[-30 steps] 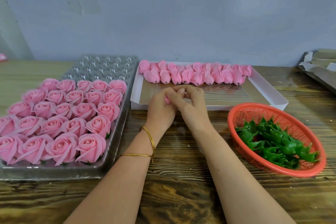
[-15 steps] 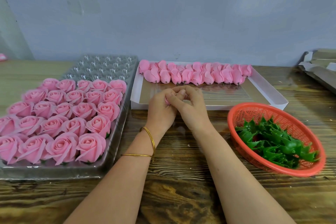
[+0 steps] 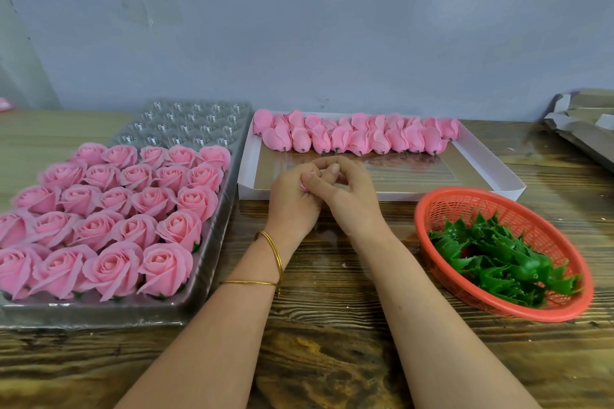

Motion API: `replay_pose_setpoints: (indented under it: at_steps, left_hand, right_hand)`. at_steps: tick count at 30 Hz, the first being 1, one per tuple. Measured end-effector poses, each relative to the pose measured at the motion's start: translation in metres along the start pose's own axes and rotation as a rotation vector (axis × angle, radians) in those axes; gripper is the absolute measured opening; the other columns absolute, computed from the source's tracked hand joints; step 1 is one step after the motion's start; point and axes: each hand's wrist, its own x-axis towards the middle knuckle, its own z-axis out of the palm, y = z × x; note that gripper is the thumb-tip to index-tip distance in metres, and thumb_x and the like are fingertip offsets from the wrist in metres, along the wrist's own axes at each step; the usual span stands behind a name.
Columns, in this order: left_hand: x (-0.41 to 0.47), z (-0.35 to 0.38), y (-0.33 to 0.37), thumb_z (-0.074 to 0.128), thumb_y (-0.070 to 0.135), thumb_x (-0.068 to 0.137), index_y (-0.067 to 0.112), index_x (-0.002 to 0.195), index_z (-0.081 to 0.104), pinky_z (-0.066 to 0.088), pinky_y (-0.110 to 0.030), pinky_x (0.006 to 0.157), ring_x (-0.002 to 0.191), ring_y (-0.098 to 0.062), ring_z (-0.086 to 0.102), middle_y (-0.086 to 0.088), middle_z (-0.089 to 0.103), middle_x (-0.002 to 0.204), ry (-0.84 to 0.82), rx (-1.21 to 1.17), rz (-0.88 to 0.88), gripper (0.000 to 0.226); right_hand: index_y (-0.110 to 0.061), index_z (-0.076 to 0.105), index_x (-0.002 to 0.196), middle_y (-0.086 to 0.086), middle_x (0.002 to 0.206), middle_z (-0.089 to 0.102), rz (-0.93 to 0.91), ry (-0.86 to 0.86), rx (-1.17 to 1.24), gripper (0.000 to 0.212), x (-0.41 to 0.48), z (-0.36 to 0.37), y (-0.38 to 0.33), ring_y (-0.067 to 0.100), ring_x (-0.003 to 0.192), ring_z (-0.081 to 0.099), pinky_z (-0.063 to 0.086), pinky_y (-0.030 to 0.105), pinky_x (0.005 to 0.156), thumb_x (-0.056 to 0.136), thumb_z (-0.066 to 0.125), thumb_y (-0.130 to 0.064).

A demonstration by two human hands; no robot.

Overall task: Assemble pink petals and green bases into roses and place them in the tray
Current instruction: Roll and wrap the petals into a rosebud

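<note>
I see both hands meeting over the middle of the wooden table (image 3: 332,315). The left hand (image 3: 292,202) curls round a pink petal bud (image 3: 304,185), of which only a sliver shows. The right hand (image 3: 350,201) pinches it from the other side with bent fingertips. From the hands, the clear tray (image 3: 212,242) of finished roses (image 3: 109,209) lies at nine o'clock. The white box (image 3: 465,191) of loose petal buds (image 3: 358,138) is at twelve, and the orange basket (image 3: 432,201) of green bases (image 3: 498,259) at four.

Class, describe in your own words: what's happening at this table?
A person's left hand and right hand together grip one pink bud. The tray beside them holds finished roses, its far rows unfilled. More buds line the white box; green bases lie in the red basket.
</note>
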Motion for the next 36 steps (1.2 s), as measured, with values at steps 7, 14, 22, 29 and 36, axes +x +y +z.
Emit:
replay_pose_setpoints:
  at_steps: [7,14,22,29,36]
  left_hand:
    - [0.000,0.000,-0.001,0.063,0.016,0.092,0.027,0.062,0.061,0.042,-0.013,0.061,0.060,0.006,0.053,0.019,0.061,0.058,-0.004,-0.031,0.013,0.032]
    - [0.001,-0.001,0.002,0.061,0.028,0.093,0.021,0.073,0.068,0.049,-0.019,0.065,0.069,-0.003,0.064,0.012,0.068,0.067,0.026,-0.034,-0.064,0.023]
    - [0.003,-0.005,0.008,0.055,0.038,0.096,0.019,0.058,0.057,0.047,-0.031,0.063,0.060,-0.009,0.054,-0.001,0.054,0.056,0.143,-0.211,-0.119,0.043]
    - [0.006,-0.007,0.016,0.054,0.036,0.097,0.008,0.068,0.059,0.045,-0.028,0.069,0.069,-0.011,0.054,-0.001,0.056,0.065,0.246,-0.433,-0.266,0.041]
    - [0.006,-0.008,0.022,0.055,0.039,0.095,-0.002,0.089,0.064,0.055,-0.039,0.068,0.080,-0.027,0.062,-0.016,0.060,0.083,0.225,-0.573,-0.372,0.043]
  right_hand:
    - [-0.012,0.069,0.097,0.023,0.108,0.063,-0.009,0.018,0.019,0.019,-0.002,0.001,-0.001,0.034,0.114,0.055,0.046,0.052,0.098,0.080,0.076,-0.013]
    - [-0.007,0.069,0.089,0.025,0.105,0.062,-0.034,0.014,0.008,0.018,-0.001,0.002,-0.001,0.035,0.112,0.056,0.047,0.052,0.096,0.084,0.074,-0.023]
    - [-0.011,0.067,0.083,0.009,0.093,0.065,-0.052,0.080,0.102,0.025,-0.004,0.003,-0.006,0.033,0.103,0.058,0.046,0.056,0.094,0.087,0.050,-0.029]
    - [-0.026,0.060,0.081,-0.011,0.081,0.061,-0.117,0.017,-0.057,0.022,-0.007,0.001,-0.003,-0.001,0.075,0.055,0.051,0.024,0.073,0.067,0.065,-0.011]
    - [-0.008,0.060,0.100,0.001,0.093,0.064,-0.160,-0.049,-0.082,0.032,-0.010,0.007,-0.002,0.017,0.087,0.063,0.056,0.035,0.079,0.074,0.078,-0.001]
